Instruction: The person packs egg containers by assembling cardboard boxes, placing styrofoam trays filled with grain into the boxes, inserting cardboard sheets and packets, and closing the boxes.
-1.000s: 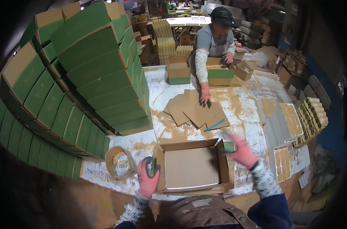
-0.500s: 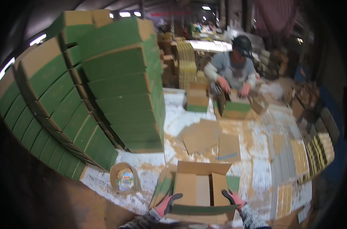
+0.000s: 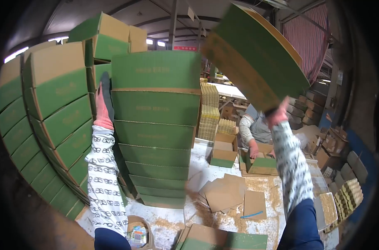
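Note:
My right hand, in a pink glove with dark palm, is raised and grips the lower edge of a green and brown cardboard box. That box hangs tilted in the air, right of a tall stack of green boxes. Against the left side of this stack's upper part, my left hand lies with fingers stretched upward, holding nothing. Flat cardboard in green and brown lies on the table just below, partly cut off by the view.
More stacked boxes stand at the left. Across the table, a person works at another green box. Loose cardboard sheets lie mid-table. A round container with printed labels sits near my left forearm. Egg trays are at right.
The open box that was low on the table between my hands is now up high in my right hand. My left hand has left it and risen to the stack. The view has tilted up.

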`<state>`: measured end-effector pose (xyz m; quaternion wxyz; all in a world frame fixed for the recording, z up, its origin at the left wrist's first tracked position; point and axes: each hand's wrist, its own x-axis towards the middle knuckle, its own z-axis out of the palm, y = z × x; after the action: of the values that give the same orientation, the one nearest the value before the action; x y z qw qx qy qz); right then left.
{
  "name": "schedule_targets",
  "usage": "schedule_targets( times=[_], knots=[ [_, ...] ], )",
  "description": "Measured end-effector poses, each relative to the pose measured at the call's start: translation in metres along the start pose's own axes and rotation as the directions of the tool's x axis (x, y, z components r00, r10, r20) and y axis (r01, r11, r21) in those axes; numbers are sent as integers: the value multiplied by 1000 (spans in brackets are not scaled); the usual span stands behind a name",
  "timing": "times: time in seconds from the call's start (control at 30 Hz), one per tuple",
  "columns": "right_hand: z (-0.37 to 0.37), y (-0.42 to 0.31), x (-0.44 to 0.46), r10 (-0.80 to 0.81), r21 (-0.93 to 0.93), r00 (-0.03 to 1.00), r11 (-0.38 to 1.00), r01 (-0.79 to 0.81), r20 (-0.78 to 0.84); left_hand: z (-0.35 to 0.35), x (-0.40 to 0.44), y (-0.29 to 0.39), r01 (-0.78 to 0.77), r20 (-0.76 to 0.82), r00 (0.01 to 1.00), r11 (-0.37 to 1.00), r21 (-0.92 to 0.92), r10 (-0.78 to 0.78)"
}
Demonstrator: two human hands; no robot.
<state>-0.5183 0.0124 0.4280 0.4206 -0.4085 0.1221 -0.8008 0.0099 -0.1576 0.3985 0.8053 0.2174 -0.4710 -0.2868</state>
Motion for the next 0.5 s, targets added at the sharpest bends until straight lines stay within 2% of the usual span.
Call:
schedule_targets(
  times=[0.03, 0.07, 0.13, 0.17, 0.2, 0.23, 0.27, 0.33, 0.37, 0.4, 0.43, 0.47, 0.5],
  knots=[
    [51, 10, 22, -30, -12, 998, 999, 30, -57, 10, -5, -2, -37, -9, 999, 999, -8, 37],
    [69, 23, 40, -22, -85, 999, 996, 26, 41, 20, -12, 0, -68, -13, 998, 998, -9, 68],
    [100, 36, 55, 217, -399, 964, 906, -142, 151, 13, 1, -25, -90, 151, 983, 992, -85, 102],
    [115, 42, 63, 332, -553, 922, 815, -172, 201, 44, -47, 34, 22, 189, 982, 992, -127, 2],
    [129, 46, 74, 415, -746, 893, 648, -155, 175, 40, -40, 22, -224, 191, 963, 960, 168, 191],
    [143, 57, 78, 203, -794, 948, 603, 78, 247, 37, -45, 26, -232, 236, 952, 961, 147, 194],
    [153, 67, 80, 287, -664, 927, 745, -59, 239, 34, -51, 34, -238, 280, 940, 963, 124, 197],
    [188, 76, 34, 283, -695, 861, 711, 107, 422, 32, -57, 35, -353, 266, 923, 885, 303, 277],
    [189, 83, 51, 229, -758, 901, 636, 148, 368, 33, -58, 36, -403, 266, 910, 829, 388, 318],
    [191, 88, 57, 171, -817, 934, 550, 173, 313, 33, -54, 37, -387, 242, 916, 865, 321, 320],
    [181, 79, 54, 359, -738, 870, 675, 8, 338, 31, -51, 37, -361, 254, 923, 882, 304, 291],
    [168, 75, 77, 512, -712, 816, 676, -189, 270, 27, -49, 36, -334, 263, 929, 899, 282, 262],
    [157, 66, 63, 461, -714, 850, 683, -155, 256, 23, -49, 34, -304, 213, 947, 879, 367, 239]
  ],
)
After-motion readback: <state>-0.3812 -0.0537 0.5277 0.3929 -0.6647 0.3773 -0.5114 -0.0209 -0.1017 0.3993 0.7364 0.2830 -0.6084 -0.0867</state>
